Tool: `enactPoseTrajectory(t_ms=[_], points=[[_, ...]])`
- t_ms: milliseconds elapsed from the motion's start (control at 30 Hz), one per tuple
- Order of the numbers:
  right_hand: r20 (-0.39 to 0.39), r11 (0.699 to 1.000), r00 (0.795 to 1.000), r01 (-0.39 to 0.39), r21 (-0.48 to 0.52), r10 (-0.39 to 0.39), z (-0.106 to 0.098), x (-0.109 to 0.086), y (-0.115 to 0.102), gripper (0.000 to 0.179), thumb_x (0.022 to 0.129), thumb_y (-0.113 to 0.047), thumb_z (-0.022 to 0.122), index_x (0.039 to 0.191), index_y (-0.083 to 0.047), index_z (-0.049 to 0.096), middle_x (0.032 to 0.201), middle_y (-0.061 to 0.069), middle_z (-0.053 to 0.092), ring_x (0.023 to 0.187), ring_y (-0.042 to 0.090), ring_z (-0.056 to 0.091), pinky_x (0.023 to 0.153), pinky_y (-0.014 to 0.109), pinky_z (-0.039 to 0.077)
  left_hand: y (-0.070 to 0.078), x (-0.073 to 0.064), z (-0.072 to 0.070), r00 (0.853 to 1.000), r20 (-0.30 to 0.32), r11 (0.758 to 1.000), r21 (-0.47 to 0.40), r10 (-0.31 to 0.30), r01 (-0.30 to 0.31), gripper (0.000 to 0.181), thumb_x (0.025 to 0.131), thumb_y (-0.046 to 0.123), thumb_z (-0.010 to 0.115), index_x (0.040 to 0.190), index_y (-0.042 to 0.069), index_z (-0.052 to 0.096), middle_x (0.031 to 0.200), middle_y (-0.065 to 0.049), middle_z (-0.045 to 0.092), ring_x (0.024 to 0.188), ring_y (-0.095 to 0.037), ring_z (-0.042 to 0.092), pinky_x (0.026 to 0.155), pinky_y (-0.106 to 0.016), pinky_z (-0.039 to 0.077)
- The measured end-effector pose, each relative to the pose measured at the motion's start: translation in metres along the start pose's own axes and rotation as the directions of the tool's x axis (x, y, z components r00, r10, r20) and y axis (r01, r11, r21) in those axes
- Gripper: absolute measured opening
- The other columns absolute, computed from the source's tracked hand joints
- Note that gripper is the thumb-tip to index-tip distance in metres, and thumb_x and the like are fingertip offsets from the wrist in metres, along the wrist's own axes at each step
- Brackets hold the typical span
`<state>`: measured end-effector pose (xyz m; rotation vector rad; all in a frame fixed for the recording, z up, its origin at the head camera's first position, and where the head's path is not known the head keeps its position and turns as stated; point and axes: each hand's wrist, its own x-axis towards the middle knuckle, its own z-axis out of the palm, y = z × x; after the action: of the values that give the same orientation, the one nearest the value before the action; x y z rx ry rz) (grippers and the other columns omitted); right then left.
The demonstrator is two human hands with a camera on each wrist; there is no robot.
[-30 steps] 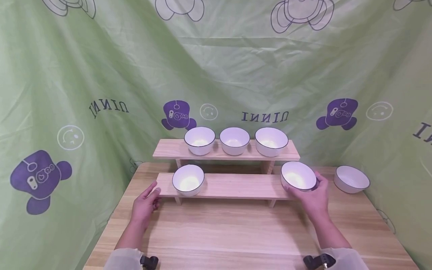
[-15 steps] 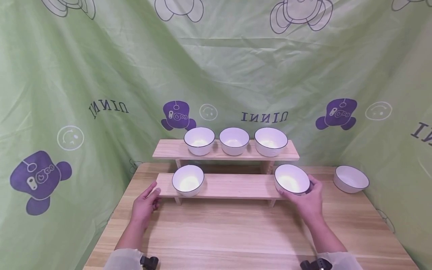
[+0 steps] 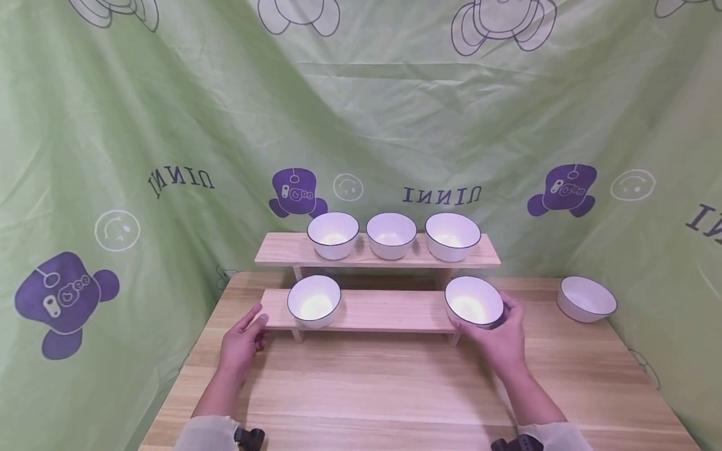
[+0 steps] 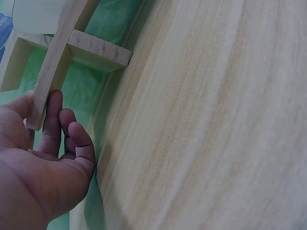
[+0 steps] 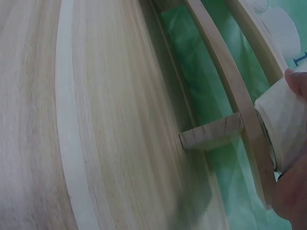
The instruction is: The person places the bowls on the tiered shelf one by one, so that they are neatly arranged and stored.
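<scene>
My right hand (image 3: 501,338) grips a white bowl with a thin dark rim (image 3: 474,300) at the right end of the lower board (image 3: 395,311) of a two-step wooden shelf. In the right wrist view that bowl's side (image 5: 284,122) shows close over the board, with a thumb and finger at the frame's edge. My left hand (image 3: 241,344) pinches the left end of the lower board; the left wrist view shows the thumb above the board's end (image 4: 42,103) and a finger under it. A similar bowl (image 3: 314,302) sits on the lower board's left part.
Three white bowls stand in a row on the upper board (image 3: 284,248): left (image 3: 333,235), middle (image 3: 392,236) and right (image 3: 453,237). Another bowl (image 3: 586,300) rests on the wooden table (image 3: 361,388) at the back right. A green printed curtain (image 3: 361,125) hangs behind and at both sides.
My right hand has moved the bowl left along the lower board, from past its right end to above its right leg. The left hand has stayed in place.
</scene>
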<state>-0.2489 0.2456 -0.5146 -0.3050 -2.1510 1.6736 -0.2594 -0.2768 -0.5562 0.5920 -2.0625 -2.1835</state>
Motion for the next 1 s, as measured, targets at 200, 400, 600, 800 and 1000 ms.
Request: enactPoseTrajectory(t_ms=[200, 400, 600, 800, 1000], points=[[0.031, 1.000, 0.999, 0.011, 0.011, -0.011, 0.006, -0.007, -0.003, 0.126, 0.058, -0.012, 0.104, 0.155, -0.002, 0.025, 0.153, 0.026, 0.043, 0.142, 0.036, 0.040, 0.123, 0.049, 0.029, -0.001, 0.000, 0.000, 1.000, 0.005, 1.000, 0.001, -0.008, 0.008, 0.068, 0.093, 0.042, 0.078, 0.153, 0.023, 0.053, 0.087, 0.008, 0.073, 0.088, -0.012, 0.067, 0.073, -0.023, 0.057], [0.071, 1.000, 0.997, 0.026, -0.002, -0.025, 0.012, -0.010, -0.006, 0.126, 0.059, -0.014, 0.104, 0.158, -0.006, 0.027, 0.156, 0.022, 0.043, 0.145, 0.034, 0.039, 0.123, 0.048, 0.028, 0.000, 0.000, 0.000, 1.000, -0.001, 1.000, -0.011, -0.010, 0.010, 0.067, 0.093, 0.040, 0.079, 0.152, 0.022, 0.054, 0.085, 0.008, 0.073, 0.087, -0.011, 0.067, 0.072, -0.023, 0.057], [0.104, 0.996, 0.993, 0.067, -0.064, -0.060, 0.019, -0.013, -0.006, 0.125, 0.061, -0.021, 0.104, 0.162, -0.012, 0.030, 0.157, 0.021, 0.041, 0.144, 0.039, 0.038, 0.121, 0.055, 0.029, 0.001, 0.000, 0.000, 1.000, -0.007, 1.000, -0.017, -0.010, 0.010, 0.066, 0.094, 0.040, 0.078, 0.152, 0.023, 0.054, 0.083, 0.007, 0.072, 0.087, -0.012, 0.067, 0.072, -0.023, 0.057], [0.125, 0.993, 0.989, 0.088, -0.077, -0.078, 0.027, -0.016, -0.008, 0.127, 0.061, -0.025, 0.104, 0.163, -0.012, 0.030, 0.161, 0.020, 0.037, 0.146, 0.038, 0.036, 0.122, 0.054, 0.027, 0.002, -0.001, 0.001, 1.000, -0.008, 1.000, -0.013, -0.005, 0.005, 0.064, 0.095, 0.038, 0.077, 0.152, 0.021, 0.054, 0.081, 0.007, 0.072, 0.084, -0.011, 0.067, 0.070, -0.023, 0.056], [0.152, 0.998, 0.987, 0.061, -0.027, -0.057, 0.037, -0.020, -0.011, 0.128, 0.061, -0.023, 0.104, 0.163, -0.011, 0.028, 0.160, 0.018, 0.038, 0.146, 0.034, 0.036, 0.122, 0.051, 0.028, 0.002, -0.003, 0.001, 1.000, -0.011, 1.000, -0.016, -0.009, 0.009, 0.064, 0.095, 0.038, 0.078, 0.152, 0.022, 0.054, 0.082, 0.006, 0.072, 0.084, -0.011, 0.066, 0.070, -0.023, 0.056]])
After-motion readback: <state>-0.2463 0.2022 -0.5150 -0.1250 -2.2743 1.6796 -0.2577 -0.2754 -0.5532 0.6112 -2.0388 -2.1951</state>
